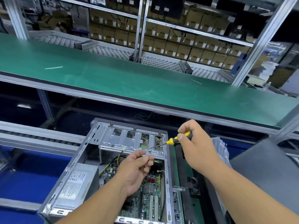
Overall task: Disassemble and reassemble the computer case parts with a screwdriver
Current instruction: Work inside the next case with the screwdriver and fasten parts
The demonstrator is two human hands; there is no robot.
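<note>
Your left hand (137, 168) hovers palm-up over the open computer case (103, 173), fingers loosely curled, and you cannot tell whether it holds a screw. Your right hand (194, 143) grips the yellow screwdriver (174, 139), its tip touching the far metal bracket (129, 141). With the side panel off and the circuit board (150, 198) exposed, disassembly looks underway; reassembly remains.

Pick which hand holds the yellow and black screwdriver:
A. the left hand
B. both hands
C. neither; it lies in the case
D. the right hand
D: the right hand grips the screwdriver by its handle, tip aimed at the drive cage, while the left hand stays off the handle.
</note>
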